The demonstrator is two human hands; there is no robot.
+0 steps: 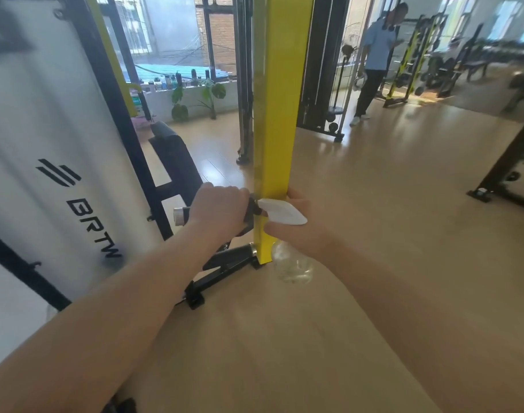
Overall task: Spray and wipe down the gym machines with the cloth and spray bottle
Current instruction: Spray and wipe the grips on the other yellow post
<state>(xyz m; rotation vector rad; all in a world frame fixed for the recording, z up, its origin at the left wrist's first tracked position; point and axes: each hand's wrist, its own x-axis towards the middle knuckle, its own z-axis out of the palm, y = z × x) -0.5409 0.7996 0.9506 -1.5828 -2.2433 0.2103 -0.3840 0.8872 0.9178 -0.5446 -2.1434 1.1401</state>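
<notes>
My left hand (220, 208) is closed around a short black bar (252, 207) that sticks out sideways from the yellow upright post (274, 120). The bar's chrome end cap (179, 215) shows left of my fist. A dark patch (243, 228) hangs under the fist; I cannot tell whether it is the cloth. My right hand (299, 231) holds the spray bottle just right of the post, near its foot. The bottle's white trigger head (283, 211) points left at the post, and its clear body (293, 265) hangs below my hand.
A white panel with black lettering (52, 150) and a black frame stands at left. A second black bar and the base foot (225, 266) lie low by the post. Behind are a black padded bench (177, 156), a cable machine (323, 84), a standing person (374, 61), racks and open wooden floor.
</notes>
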